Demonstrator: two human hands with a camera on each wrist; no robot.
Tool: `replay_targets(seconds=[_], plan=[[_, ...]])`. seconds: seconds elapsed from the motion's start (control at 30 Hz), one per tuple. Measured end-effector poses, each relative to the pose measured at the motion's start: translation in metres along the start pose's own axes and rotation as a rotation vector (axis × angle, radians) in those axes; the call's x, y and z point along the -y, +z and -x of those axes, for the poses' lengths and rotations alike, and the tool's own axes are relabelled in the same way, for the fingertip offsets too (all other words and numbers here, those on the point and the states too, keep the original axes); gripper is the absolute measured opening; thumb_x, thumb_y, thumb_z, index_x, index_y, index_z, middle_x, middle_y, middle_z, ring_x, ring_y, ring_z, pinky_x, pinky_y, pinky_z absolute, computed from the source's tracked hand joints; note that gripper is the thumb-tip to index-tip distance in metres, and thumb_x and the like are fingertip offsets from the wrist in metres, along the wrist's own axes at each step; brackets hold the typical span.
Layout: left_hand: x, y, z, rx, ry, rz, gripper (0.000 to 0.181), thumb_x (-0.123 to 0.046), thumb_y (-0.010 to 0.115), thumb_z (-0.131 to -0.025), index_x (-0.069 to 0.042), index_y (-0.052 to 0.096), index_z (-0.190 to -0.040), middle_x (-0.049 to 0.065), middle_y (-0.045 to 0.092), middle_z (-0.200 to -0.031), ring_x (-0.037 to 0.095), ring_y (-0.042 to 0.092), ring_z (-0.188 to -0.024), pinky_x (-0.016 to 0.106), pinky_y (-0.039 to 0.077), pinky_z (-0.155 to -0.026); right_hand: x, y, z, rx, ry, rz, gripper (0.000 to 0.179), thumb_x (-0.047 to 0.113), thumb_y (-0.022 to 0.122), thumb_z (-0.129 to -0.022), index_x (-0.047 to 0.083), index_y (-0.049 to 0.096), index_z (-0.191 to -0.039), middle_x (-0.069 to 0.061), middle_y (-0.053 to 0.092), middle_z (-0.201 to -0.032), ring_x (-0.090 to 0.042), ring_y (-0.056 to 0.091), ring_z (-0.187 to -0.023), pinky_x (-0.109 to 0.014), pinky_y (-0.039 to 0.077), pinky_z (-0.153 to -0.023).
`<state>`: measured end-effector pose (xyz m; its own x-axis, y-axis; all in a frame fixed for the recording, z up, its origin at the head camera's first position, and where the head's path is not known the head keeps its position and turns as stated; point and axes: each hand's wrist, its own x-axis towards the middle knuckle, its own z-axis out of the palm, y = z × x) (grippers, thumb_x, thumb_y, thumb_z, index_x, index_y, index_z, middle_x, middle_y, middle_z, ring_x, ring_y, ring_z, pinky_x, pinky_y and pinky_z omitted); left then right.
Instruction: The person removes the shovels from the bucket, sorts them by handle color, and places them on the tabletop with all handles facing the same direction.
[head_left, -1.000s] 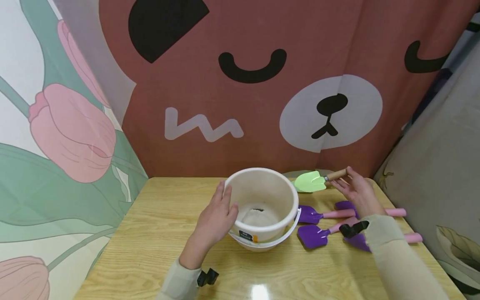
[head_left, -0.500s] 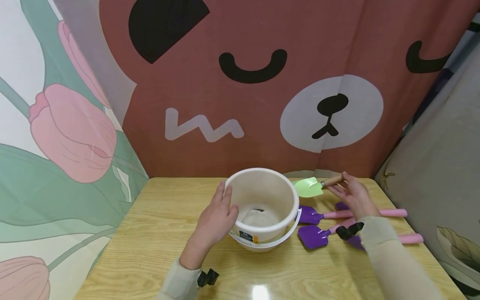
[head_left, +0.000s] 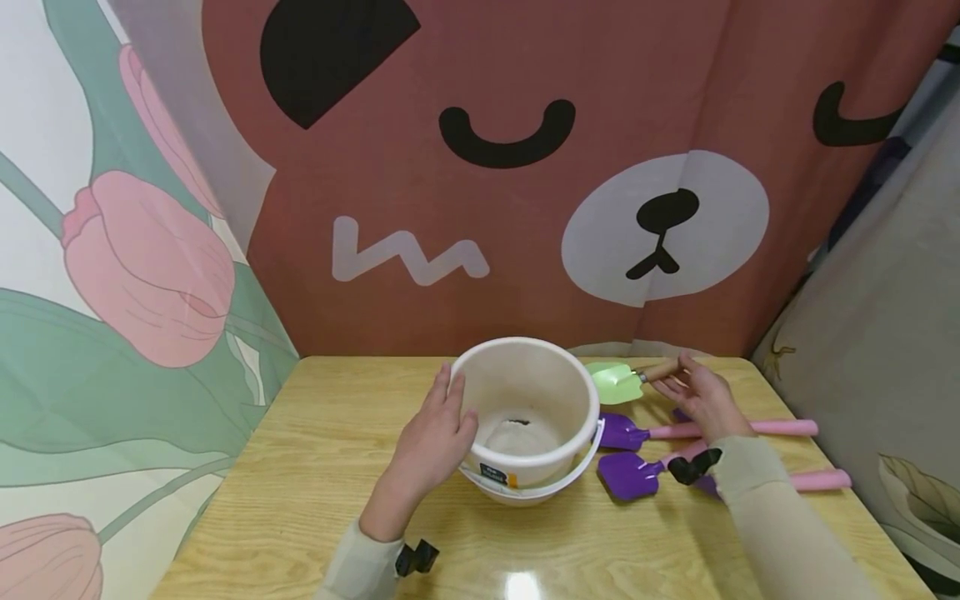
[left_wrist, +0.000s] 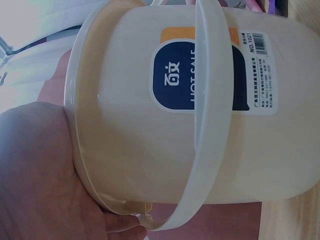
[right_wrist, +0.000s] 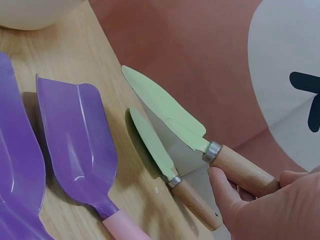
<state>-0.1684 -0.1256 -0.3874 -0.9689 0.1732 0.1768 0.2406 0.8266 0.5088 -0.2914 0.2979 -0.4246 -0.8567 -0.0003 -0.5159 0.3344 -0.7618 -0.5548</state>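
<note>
A cream bucket (head_left: 525,467) with a white handle stands on the table, its label facing me. My left hand (head_left: 435,437) touches its left side at the rim, fingers fairly straight; in the left wrist view the hand (left_wrist: 40,175) lies against the rim. Right of the bucket, my right hand (head_left: 705,396) pinches the wooden handle of a light green garden trowel (right_wrist: 165,110), raised above the tabletop. A second green trowel (right_wrist: 150,140) lies beneath it at the table's back edge. Nearest to these is a purple shovel (right_wrist: 77,135) with a pink handle.
Several purple shovels with pink handles lie right of the bucket, among them a front one (head_left: 628,477), partly under my right forearm. The wooden table (head_left: 315,483) backs onto a brown bear-print curtain (head_left: 375,317). A grey patterned cloth (head_left: 885,333) hangs at right.
My right hand has moved a little left and lower with the green trowel, whose blade now sits nearer the bucket. The left hand and bucket have stayed in place.
</note>
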Motion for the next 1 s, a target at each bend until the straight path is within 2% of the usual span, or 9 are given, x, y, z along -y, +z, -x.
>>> replay_targets(seconds=[0.1,0.33,0.43,0.6,0.7,0.87,1.0], plan=[[0.000,0.000,0.000,0.001,0.000,-0.003,0.066,-0.043,0.039,-0.106,-0.005,0.030,-0.159,0.013,0.007,-0.170,0.031,0.019,-0.154,0.054,0.036,-0.115,-0.002,0.000,0.000,-0.030,0.002,0.013,0.019,0.023,0.055,-0.104,0.026,0.049,-0.121,-0.007,0.058,-0.103,-0.028,0.067,-0.091,-0.044,0.049,-0.104],[0.000,0.000,0.000,0.005,-0.005,0.001,0.065,-0.042,0.040,-0.106,-0.005,0.030,-0.159,0.012,0.007,-0.170,0.030,0.018,-0.154,0.053,0.035,-0.116,-0.006,-0.001,-0.003,-0.072,-0.016,0.052,0.029,0.025,0.056,-0.103,0.029,0.047,-0.130,-0.005,0.059,-0.106,-0.023,0.056,-0.115,-0.042,0.050,-0.104],[0.001,0.001,-0.001,0.001,0.000,0.003,0.065,-0.042,0.040,-0.106,-0.005,0.030,-0.159,0.012,0.008,-0.170,0.030,0.018,-0.154,0.053,0.036,-0.116,-0.008,0.000,-0.003,-0.074,-0.017,0.071,0.031,0.026,0.054,-0.104,0.029,0.047,-0.134,-0.003,0.055,-0.115,-0.021,0.052,-0.124,-0.041,0.049,-0.104],[0.002,0.003,-0.002,-0.019,0.014,-0.010,0.065,-0.040,0.041,-0.106,-0.004,0.032,-0.158,0.015,0.011,-0.169,0.032,0.023,-0.153,0.052,0.039,-0.114,-0.011,0.000,-0.005,-0.066,-0.018,0.085,0.022,0.027,0.051,-0.104,0.027,0.050,-0.126,0.000,0.046,-0.132,-0.021,0.036,-0.144,-0.040,0.046,-0.107],[0.002,0.003,-0.001,-0.022,0.016,-0.009,0.065,-0.040,0.041,-0.105,-0.004,0.032,-0.158,0.015,0.012,-0.169,0.032,0.024,-0.153,0.052,0.039,-0.114,-0.012,-0.001,-0.006,-0.066,-0.021,0.079,0.022,0.026,0.053,-0.103,0.027,0.051,-0.126,0.001,0.044,-0.136,-0.022,0.032,-0.147,-0.040,0.044,-0.109],[0.001,0.003,-0.001,-0.018,0.017,-0.004,0.065,-0.041,0.041,-0.106,-0.004,0.031,-0.159,0.015,0.010,-0.169,0.032,0.022,-0.153,0.052,0.038,-0.114,-0.013,-0.002,-0.007,-0.079,-0.012,0.053,0.019,0.024,0.056,-0.102,0.026,0.056,-0.121,0.003,0.045,-0.137,-0.021,0.038,-0.143,-0.039,0.044,-0.109],[0.000,0.002,-0.001,-0.014,0.014,-0.004,0.065,-0.041,0.040,-0.106,-0.004,0.031,-0.159,0.015,0.010,-0.170,0.031,0.020,-0.154,0.052,0.037,-0.115,-0.015,-0.003,-0.009,-0.072,-0.019,0.063,0.013,0.023,0.056,-0.102,0.022,0.059,-0.114,0.001,0.047,-0.133,-0.022,0.049,-0.133,-0.040,0.045,-0.108]])
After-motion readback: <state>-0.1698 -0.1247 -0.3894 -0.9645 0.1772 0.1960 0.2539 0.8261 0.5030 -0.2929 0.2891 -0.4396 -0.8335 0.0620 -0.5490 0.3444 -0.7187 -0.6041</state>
